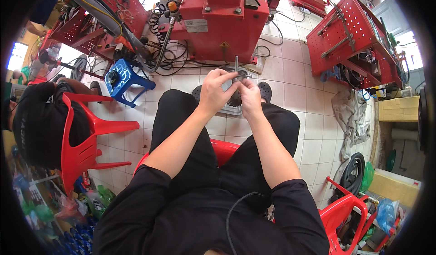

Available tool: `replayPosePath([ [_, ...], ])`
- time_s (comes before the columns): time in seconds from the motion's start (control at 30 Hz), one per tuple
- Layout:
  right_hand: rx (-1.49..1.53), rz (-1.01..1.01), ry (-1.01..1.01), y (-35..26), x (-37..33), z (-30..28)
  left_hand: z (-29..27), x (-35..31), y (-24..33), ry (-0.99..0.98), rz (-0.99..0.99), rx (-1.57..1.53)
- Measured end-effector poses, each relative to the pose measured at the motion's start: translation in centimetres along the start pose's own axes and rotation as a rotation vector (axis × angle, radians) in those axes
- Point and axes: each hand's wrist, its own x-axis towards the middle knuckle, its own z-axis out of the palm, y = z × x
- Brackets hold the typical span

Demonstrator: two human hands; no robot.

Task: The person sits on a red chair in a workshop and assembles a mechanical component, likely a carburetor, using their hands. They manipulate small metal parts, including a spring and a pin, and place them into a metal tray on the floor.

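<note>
Out in front of my knees, both hands meet at a small grey metal part [240,75] with a thin metal rod [236,63] standing upright from it. My left hand [215,89] is closed, its thumb and fingers pinching at the part's left side. From the right, my right hand [250,96] is closed around the part's near edge. Between and below my hands shows a dark, toothed-looking metal piece [235,98], half hidden by the fingers. Under that lies a grey tray [232,110], mostly covered by my hands.
A red machine base [222,37] stands ahead, black cables [181,60] around it. At the left are a blue stool [125,80], a red chair [84,137] and a seated person [45,118]. A red perforated cabinet [349,41], grey cloth [349,118] and tyre [352,175] are right.
</note>
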Motion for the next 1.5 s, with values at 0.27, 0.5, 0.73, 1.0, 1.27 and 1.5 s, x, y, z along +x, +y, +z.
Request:
replayPosePath([
  [0.27,0.011,-0.014,-0.014,-0.1,0.1,-0.2,-0.2,0.2,-0.1,-0.031,0.1,0.034],
  [0.5,0.003,-0.013,0.029,-0.3,0.0,0.0,-0.4,0.3,0.1,-0.054,0.077,-0.005],
  [0.73,0.009,-0.022,-0.001,0.0,0.2,-0.1,-0.3,0.1,0.0,-0.034,0.003,0.018],
  [1.0,-0.009,-0.033,0.018,-0.1,0.3,-0.1,-0.3,0.3,0.6,-0.057,0.06,-0.014],
  [1.27,-0.002,-0.007,0.021,-0.4,0.0,0.0,-0.1,0.2,0.0,-0.045,0.069,-0.072],
  [1.5,0.121,-0.029,-0.053,-1.0,0.1,-0.2,0.6,-1.2,-2.7,-0.14,-0.534,-0.233],
])
